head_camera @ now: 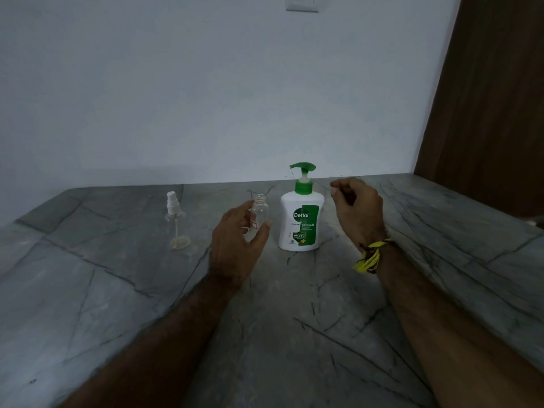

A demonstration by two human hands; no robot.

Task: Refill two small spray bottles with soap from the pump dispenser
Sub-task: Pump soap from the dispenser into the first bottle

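A grey stone counter (117,290) carries everything. The soap dispenser (300,219) stands upright near the back wall, its green pump head (303,167) pointing left. The left hand (235,245) curls loosely round an uncapped clear bottle (259,214), upright just left of the dispenser, mouth below the spout. The right hand (356,207), closer to the pump, hovers beside it, fingers curled in; whether it pinches anything cannot be told. A second bottle (176,222), sprayer on, stands well left.
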